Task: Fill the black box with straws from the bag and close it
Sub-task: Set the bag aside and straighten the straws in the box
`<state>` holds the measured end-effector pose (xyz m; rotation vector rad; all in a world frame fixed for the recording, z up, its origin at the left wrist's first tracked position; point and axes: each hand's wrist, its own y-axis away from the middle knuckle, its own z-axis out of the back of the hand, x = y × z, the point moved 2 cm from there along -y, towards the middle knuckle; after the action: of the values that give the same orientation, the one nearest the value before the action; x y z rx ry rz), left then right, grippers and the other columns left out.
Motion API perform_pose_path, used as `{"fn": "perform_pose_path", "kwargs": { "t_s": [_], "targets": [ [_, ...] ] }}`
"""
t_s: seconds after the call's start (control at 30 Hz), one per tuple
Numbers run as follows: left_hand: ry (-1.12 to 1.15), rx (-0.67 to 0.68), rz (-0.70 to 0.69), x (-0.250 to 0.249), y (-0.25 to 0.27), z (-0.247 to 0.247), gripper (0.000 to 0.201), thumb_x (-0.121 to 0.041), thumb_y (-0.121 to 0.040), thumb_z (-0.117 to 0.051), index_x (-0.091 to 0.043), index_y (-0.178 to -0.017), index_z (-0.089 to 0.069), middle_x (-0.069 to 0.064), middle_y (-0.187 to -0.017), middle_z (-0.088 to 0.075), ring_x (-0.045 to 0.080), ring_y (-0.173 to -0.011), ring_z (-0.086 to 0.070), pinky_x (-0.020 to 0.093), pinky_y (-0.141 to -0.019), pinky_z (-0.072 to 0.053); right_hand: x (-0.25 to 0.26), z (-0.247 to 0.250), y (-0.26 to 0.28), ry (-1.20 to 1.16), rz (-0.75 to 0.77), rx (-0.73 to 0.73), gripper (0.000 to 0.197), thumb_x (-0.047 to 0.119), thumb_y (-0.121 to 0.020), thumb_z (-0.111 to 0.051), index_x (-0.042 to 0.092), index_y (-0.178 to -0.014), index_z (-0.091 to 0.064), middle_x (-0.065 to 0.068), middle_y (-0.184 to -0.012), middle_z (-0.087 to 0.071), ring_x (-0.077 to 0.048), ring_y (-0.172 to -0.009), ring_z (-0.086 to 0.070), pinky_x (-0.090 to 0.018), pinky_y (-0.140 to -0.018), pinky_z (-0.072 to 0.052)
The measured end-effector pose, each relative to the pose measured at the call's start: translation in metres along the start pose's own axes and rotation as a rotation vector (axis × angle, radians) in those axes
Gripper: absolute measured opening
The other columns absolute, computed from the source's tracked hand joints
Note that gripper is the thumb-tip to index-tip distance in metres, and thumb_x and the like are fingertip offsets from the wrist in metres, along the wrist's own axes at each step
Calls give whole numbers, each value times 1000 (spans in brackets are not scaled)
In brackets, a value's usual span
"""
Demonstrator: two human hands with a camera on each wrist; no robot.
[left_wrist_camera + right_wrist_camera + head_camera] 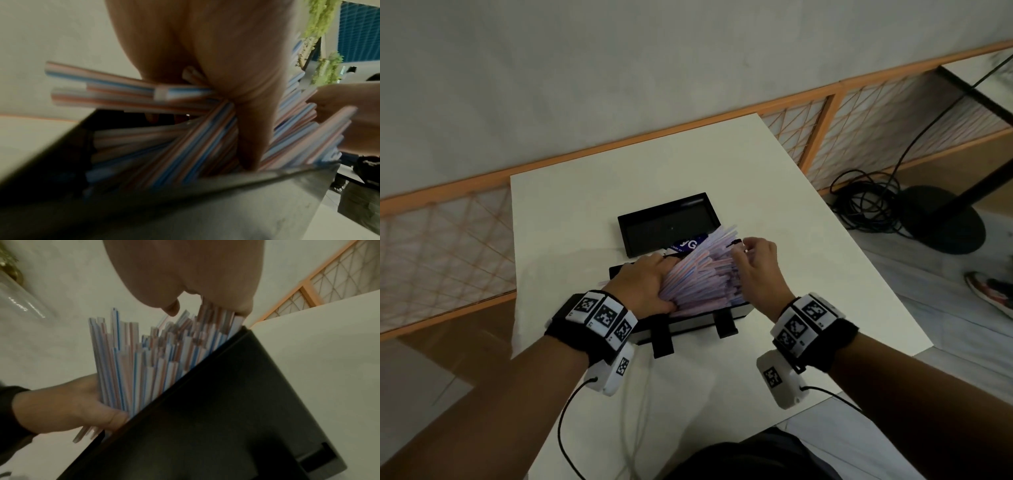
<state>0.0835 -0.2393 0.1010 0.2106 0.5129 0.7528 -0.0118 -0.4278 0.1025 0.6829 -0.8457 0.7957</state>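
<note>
The left hand is wrapped around one end of a big bunch of straws, thumb under and fingers over, so it grips them tight. The straws lie slanting in the black box on the white table, and many ends stick up over the rim. The lid lies open just behind the box, with the bag peeking out between them. The right hand has its fingers bent on the far ends of the straws, touching them; I cannot tell if it pinches any. I think straws could slide out over the side if the left hand lets go too soon. The lid may not shut while the ends poke up.
</note>
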Motion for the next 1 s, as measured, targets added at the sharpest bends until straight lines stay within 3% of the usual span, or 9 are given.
{"fn": "perform_pose_path", "kwargs": {
  "t_s": [0.07, 0.17, 0.33, 0.47, 0.57, 0.73, 0.83, 1.0],
  "targets": [
    [50, -18, -9, -1, -1, 0, 81, -37, -67, -76, -28, -137, -36, 5, -123, -42, 24, -117, -41, 39, -101, -40, 4, -4, -2, 45, -25, -2, 43, 34, -94, -45, 6, -126, -46, -12, -130, -39, -26, -125, -34, -40, -108, -30],
    [110, -46, -20, -2, 0, 1, 81, -31, -67, -78, -26, -137, -38, 5, -123, -39, 21, -117, -37, 36, -102, -38, 12, -1, 0, 78, 25, 34, 42, 32, -97, -41, 9, -131, -43, -10, -136, -38, -22, -130, -26, -35, -108, -20],
    [232, -94, -54, -6, -3, 2, 74, -23, -68, -78, -21, -134, -44, -1, -112, -42, 21, -113, -47, 26, -98, -36, 7, 7, 7, -1, 69, -37, 39, 26, -98, -40, 7, -132, -43, -10, -134, -38, -25, -130, -34, -42, -111, -27],
    [222, -111, -93, -17, -5, -5, 78, -18, -69, -74, -21, -139, -39, 9, -124, -44, 24, -119, -40, 28, -103, -29, -1, 6, 8, -203, 3, -85, 45, 36, -97, -39, 12, -136, -38, -5, -135, -33, -13, -114, -45, -27, -101, -35],
    [230, -108, -75, -22, -7, -7, 78, -18, -71, -72, -21, -140, -35, 10, -128, -42, 24, -121, -37, 33, -106, -30, -3, 10, 7, -260, -19, -102, 53, 41, -97, -37, 15, -142, -29, -4, -145, -29, -14, -122, -42, -26, -100, -34],
    [125, -97, -44, -20, -10, -9, 76, -27, -71, -70, -23, -138, -35, 8, -128, -42, 27, -120, -38, 43, -107, -32, -1, 19, 0, -289, 15, -99, 56, 40, -98, -35, 17, -147, -19, 0, -154, -22, 0, -124, -26, -16, -98, -24],
    [-2, -70, -16, -13, -7, -8, 81, -34, -73, -67, -25, -142, -26, 7, -136, -37, 29, -124, -37, 44, -107, -31, 2, 19, -5, -267, 70, -37, 55, 37, -99, -32, 18, -149, -16, 1, -155, -22, 1, -127, -26, -4, -94, -24],
    [-99, -11, -29, -4, -1, -6, 93, -48, -76, -64, -25, -148, -10, 4, -144, -30, 27, -129, -32, 44, -109, -28, -1, 7, -2, -64, 185, 94, 50, 32, -100, -34, 15, -146, -24, -6, -146, -38, -8, -127, -37, -18, -100, -27]
  ]
}}
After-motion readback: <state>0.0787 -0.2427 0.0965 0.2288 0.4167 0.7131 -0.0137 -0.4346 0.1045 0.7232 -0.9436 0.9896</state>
